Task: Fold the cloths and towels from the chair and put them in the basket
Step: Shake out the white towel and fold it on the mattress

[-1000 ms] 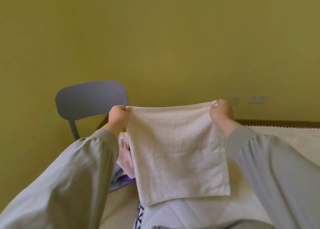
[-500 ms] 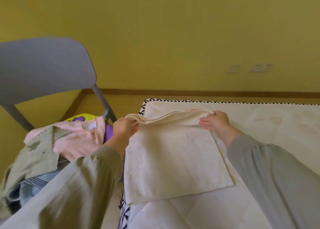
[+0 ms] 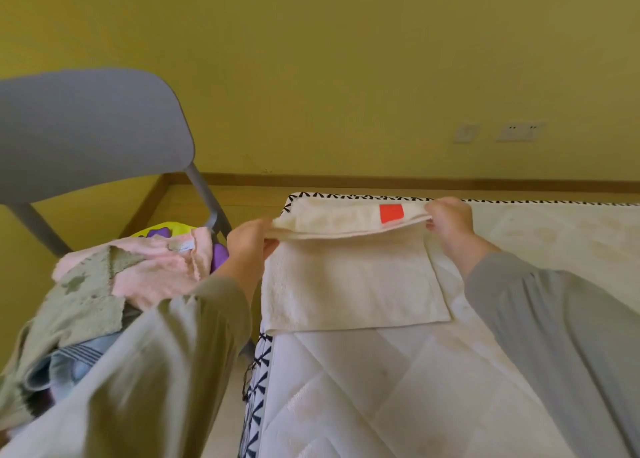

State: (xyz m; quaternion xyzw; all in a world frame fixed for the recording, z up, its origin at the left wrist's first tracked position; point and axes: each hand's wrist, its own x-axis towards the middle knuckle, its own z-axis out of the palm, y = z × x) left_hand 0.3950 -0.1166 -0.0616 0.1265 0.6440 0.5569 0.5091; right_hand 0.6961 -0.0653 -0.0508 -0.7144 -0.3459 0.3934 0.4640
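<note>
One cream towel [image 3: 353,284] lies on the mattress [image 3: 398,388] at its left edge. The near part lies flat; the far edge is raised and carries one red tag [image 3: 391,213]. The left hand [image 3: 247,241] pinches the far left corner. The right hand [image 3: 448,220] pinches the far right corner. One grey chair [image 3: 86,128] stands left of the mattress. Its seat holds one heap: one pink cloth [image 3: 156,267], one green cloth [image 3: 86,302], one blue cloth [image 3: 65,364]. The wall carries two outlet plates [image 3: 520,131].
</note>
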